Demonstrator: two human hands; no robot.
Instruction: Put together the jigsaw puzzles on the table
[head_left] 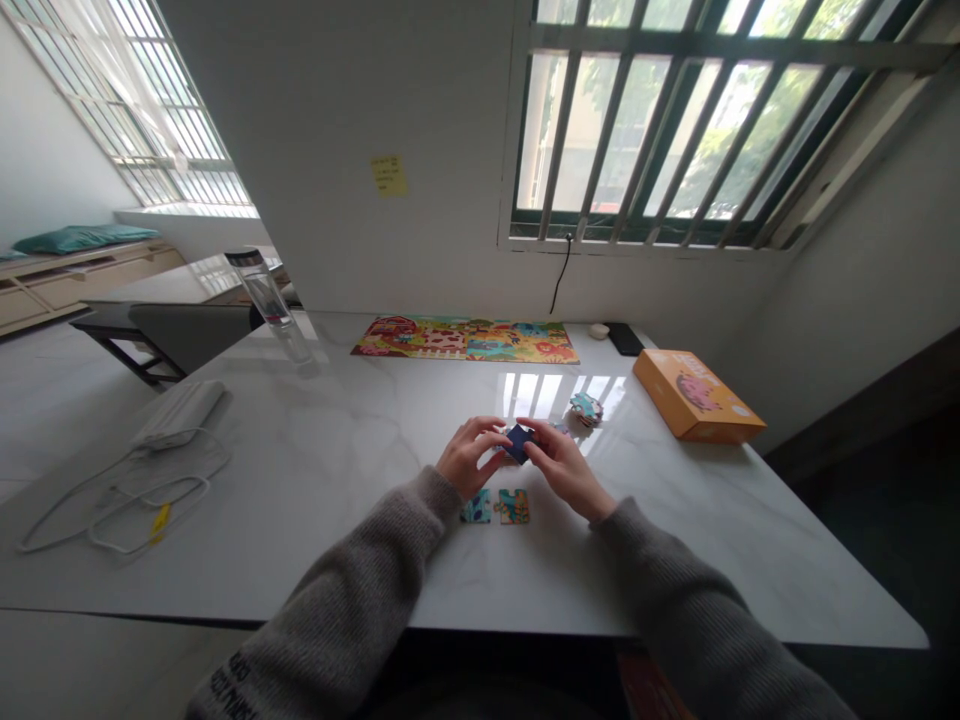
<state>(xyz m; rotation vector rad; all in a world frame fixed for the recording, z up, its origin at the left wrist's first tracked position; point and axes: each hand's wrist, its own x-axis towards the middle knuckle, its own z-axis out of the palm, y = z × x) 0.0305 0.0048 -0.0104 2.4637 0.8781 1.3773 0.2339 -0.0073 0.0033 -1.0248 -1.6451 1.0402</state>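
Between my two hands a dark blue jigsaw puzzle piece (pixel 518 444) is held above the table, tilted. My left hand (pixel 472 455) pinches its left edge with thumb and fingers, and my right hand (pixel 564 465) grips its right edge. Just below my hands lie two flat pieces, a teal puzzle piece (pixel 477 507) partly under my left hand and an orange and teal puzzle piece (pixel 514 507), with a small gap between them. Beyond my right hand sits a small pile of puzzle pieces (pixel 586 409). More pieces behind my fingers are mostly hidden.
Along the wall lies a colourful picture sheet (pixel 465 340). An orange box (pixel 696 396), a black phone (pixel 624 339) and a small white object (pixel 598 331) are at the right. On the left stand a glass bottle (pixel 264 292) and a white device (pixel 180 415) with a cable (pixel 112 545).
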